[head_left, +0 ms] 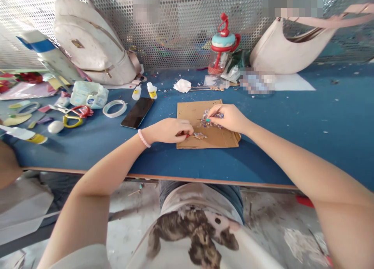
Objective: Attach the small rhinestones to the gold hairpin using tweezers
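Observation:
A brown cardboard sheet (217, 138) lies on the blue table (306, 121) in front of me. On it is a heap of small glittery pieces (209, 117). My left hand (169, 130) is closed in a pinch on a thin stick with a small sparkly ornament (199, 135) at its tip, resting on the cardboard's left part. My right hand (229, 117) is closed around a thin tool whose tip touches the glitter heap. A pink bead bracelet (143, 138) is on my left wrist.
A black phone (137, 112), a tape ring (115, 108), two small glue bottles (144, 91), scissors (76, 111) and scraps lie at the left. A white backpack (90, 43), a red-lidded bottle (222, 46) and a pale handbag (280, 50) stand against the mesh wall. Another person's arm (7, 163) shows at far left.

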Demonstrator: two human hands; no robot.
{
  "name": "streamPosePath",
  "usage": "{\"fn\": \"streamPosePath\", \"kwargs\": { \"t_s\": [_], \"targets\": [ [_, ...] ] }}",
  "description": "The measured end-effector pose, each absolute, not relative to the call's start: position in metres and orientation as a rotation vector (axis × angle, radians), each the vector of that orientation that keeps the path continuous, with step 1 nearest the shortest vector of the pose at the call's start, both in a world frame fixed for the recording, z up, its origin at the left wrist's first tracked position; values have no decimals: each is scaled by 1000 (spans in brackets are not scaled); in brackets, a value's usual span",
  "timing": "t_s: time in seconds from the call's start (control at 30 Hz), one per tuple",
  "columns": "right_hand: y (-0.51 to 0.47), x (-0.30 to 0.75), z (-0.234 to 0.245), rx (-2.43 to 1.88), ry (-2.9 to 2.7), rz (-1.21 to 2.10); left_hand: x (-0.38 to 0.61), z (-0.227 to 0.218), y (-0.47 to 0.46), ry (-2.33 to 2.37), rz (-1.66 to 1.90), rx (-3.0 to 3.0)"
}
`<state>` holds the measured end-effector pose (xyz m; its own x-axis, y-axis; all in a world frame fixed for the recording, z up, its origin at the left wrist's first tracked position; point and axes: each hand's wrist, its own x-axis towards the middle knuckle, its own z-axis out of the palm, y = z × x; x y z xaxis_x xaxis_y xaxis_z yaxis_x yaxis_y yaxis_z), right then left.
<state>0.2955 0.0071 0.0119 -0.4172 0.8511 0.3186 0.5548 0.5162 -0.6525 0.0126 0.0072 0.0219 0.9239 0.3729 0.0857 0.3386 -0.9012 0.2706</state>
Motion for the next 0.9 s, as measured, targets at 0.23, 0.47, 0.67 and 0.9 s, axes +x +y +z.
{"fn": "streamPosePath", "kwargs": {
  "t_s": [0.23,0.47,0.67,0.9],
  "targets": [
    [12,304,16,-1182,-2084,595,12,22,8,528,190,2813],
    [9,304,18,-1137,-2195,672,12,20,9,528,180,2800],
    [16,311,16,-1178,-2159,613,13,21,9,530,175,2791],
    [21,318,16,-1188,-2145,596,12,20,10,522,183,2780]
  ]
}}
